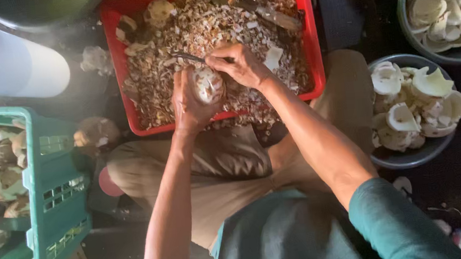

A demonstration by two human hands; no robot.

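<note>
My left hand [189, 102] is wrapped around a pale, partly peeled coconut kernel [208, 84], holding it over the near side of a red crate [314, 52]. My right hand [241, 64] grips a thin dark-bladed peeler [191, 57], whose blade points left above the kernel. The crate is full of brown and white shavings [213, 23]. A second knife-like tool [273, 15] lies on the shavings at the crate's far right.
A green plastic crate [51, 211] at the left holds several unpeeled kernels. Two grey bowls [415, 153] [451, 55] at the right hold white peeled pieces. A white cylinder [12, 64] lies at the far left. My knees sit below the red crate.
</note>
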